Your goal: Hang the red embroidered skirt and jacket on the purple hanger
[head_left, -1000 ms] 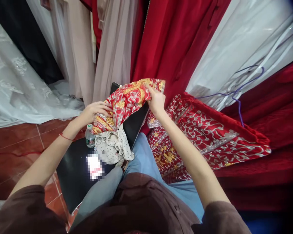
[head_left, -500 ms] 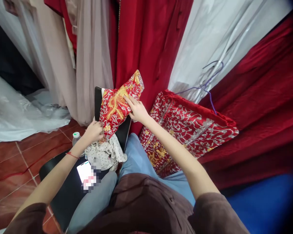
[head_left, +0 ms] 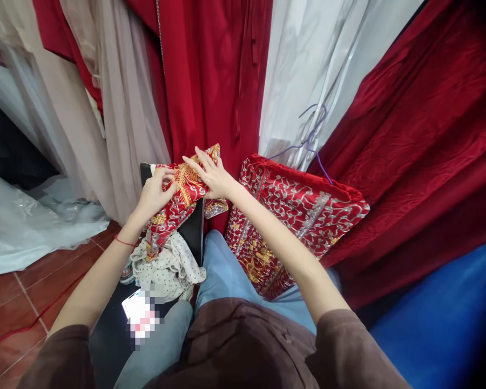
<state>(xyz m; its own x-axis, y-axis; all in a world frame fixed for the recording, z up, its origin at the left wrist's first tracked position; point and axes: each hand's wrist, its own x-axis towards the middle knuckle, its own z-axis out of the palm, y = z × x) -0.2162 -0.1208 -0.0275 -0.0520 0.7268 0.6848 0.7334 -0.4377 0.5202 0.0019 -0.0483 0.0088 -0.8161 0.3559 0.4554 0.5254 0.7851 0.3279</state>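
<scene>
A red garment piece (head_left: 170, 216) with gold and silver embroidery lies folded over the top of a black chair back (head_left: 194, 232). My left hand (head_left: 157, 190) pinches its upper left part, thumb and fingers closed on the fabric. On its upper right part my right hand (head_left: 214, 175) rests with the fingers stretched out and spread. Below the garment's lower end is a crumpled white polka-dot cloth (head_left: 168, 265), on the chair seat. A phone (head_left: 134, 309) with a lit screen lies nearer to me, partly blurred out.
To the right, a matching red embroidered skirt (head_left: 295, 200) hangs from a purple hanger (head_left: 310, 143). Long red curtain-like fabric (head_left: 214, 70), beige gowns (head_left: 121, 97) and white cloth (head_left: 303, 59) hang ahead. Red tiles (head_left: 8, 302) cover the floor at left.
My left hand has moved up from the garment's lower left edge onto its upper part. My right hand has spread its fingers. The garment's fold has shifted, and the view has turned slightly right.
</scene>
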